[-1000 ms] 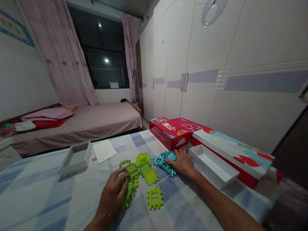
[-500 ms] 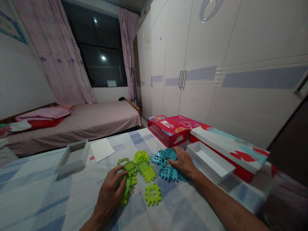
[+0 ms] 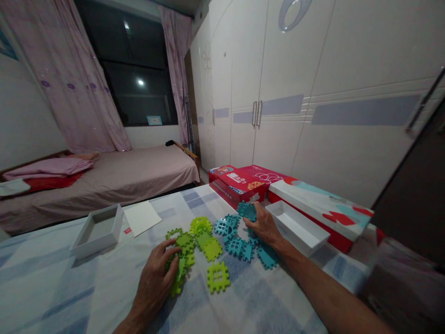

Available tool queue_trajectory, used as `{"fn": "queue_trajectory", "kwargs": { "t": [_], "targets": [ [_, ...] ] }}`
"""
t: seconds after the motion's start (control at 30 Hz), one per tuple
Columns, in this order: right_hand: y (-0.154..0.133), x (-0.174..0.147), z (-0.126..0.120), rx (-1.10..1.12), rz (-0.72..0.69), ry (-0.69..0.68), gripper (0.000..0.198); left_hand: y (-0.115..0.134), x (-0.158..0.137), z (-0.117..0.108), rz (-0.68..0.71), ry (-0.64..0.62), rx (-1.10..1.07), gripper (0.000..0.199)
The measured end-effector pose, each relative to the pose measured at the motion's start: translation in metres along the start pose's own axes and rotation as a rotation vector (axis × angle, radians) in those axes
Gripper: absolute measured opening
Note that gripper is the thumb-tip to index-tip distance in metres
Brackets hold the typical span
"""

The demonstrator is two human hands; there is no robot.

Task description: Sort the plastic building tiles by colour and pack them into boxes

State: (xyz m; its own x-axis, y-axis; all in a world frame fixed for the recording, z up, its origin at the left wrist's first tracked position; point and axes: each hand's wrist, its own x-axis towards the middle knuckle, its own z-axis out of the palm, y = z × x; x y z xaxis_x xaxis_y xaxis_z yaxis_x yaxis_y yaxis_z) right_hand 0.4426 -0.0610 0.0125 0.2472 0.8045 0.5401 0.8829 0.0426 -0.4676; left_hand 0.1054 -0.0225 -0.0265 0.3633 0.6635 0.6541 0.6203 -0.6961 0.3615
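Apparently I'm sorting toothed tiles on the counter (image 3: 114,283), my right hand (image 3: 264,227) seemingly pinching a far-right blue tile (image 3: 245,209), my left hand (image 3: 156,271) curled over green tiles (image 3: 184,241), grip unclear, and the next move calls for a light touch.

Left hand (image 3: 153,276) with curled fingers (image 3: 172,251), right hand (image 3: 266,227) farther forward, both forearms (image 3: 320,283) bare.

On the desk (image 3: 118,287), the cartons (image 3: 239,183) stood behind the long tray (image 3: 298,227). Left of that tray, you had your right hand (image 3: 264,225) on the nearer tiles (image 3: 237,247); farther left, your left hand (image 3: 153,273) on the farther tiles (image 3: 202,239); farthest left, the sheet (image 3: 142,219) and other tray (image 3: 92,246).
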Motion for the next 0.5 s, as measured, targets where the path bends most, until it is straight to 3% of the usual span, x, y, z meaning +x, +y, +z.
{"fn": "queue_trajectory", "kwargs": {
  "t": [0.13,0.23,0.4,0.5],
  "targets": [
    [0.007,0.015,-0.032,0.032,0.114,0.141,0.043,0.000,0.000,0.001,-0.005,0.006,0.001,0.021],
    [0.026,0.024,-0.062,-0.055,0.201,0.171,0.049,0.000,0.001,0.001,-0.008,0.002,-0.004,0.022],
    [0.070,0.019,-0.089,-0.243,0.338,-0.018,0.048,0.002,0.001,0.001,-0.015,-0.004,-0.009,0.022],
    [0.085,0.010,-0.090,-0.212,0.311,-0.145,0.049,0.003,0.002,0.001,-0.010,0.005,-0.013,0.023]
  ]
}}
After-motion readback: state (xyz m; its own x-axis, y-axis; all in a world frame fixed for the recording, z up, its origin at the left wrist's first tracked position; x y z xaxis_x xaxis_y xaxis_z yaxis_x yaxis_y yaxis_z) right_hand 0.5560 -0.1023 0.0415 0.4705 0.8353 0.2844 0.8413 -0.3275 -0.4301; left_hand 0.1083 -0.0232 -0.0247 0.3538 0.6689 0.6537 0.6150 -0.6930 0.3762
